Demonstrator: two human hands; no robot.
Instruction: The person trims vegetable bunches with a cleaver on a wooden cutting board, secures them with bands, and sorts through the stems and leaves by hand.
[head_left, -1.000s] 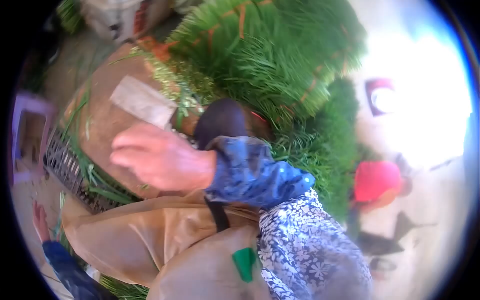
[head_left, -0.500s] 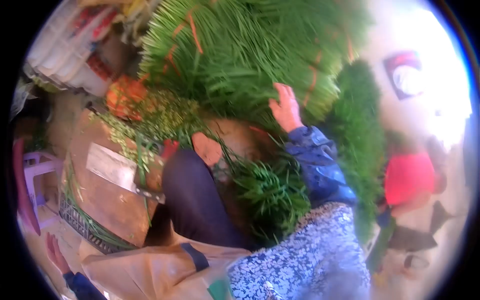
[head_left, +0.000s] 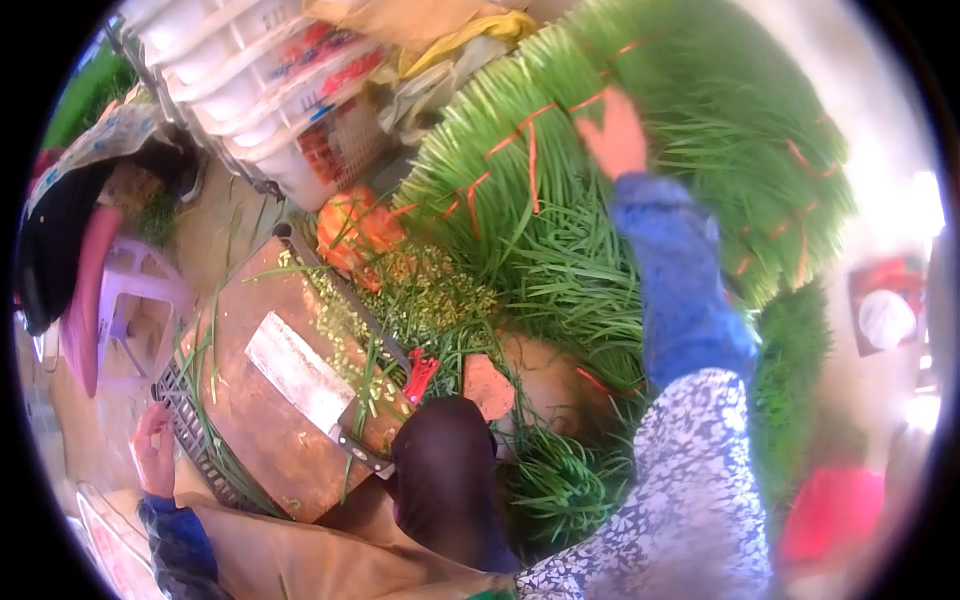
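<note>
My right hand (head_left: 615,135) reaches onto a large pile of green chive bundles (head_left: 580,250), its thumb apart from the fingers. The fingertips are a little blurred and lie beside an orange-red tie (head_left: 532,165). Nothing shows in that hand. At the lower left my left hand (head_left: 153,450) is by the edge of a black crate (head_left: 205,445), fingers loosely bent and holding nothing visible. A brown board (head_left: 240,400) rests on the crate. On it lies a cleaver (head_left: 300,370) with a dark handle, among pale cut chive ends (head_left: 340,320).
Stacked white baskets (head_left: 260,90) stand at the upper left, above an orange bag (head_left: 355,235). A purple stool (head_left: 140,295) is at the left. Loose greens (head_left: 570,485) lie beside my knee (head_left: 445,470). Something red (head_left: 835,515) sits at the lower right.
The view has swung, so the board and pile sit further right. My right hand has moved further up over the chives. My left hand's fingers, stretched before, are now more bent.
</note>
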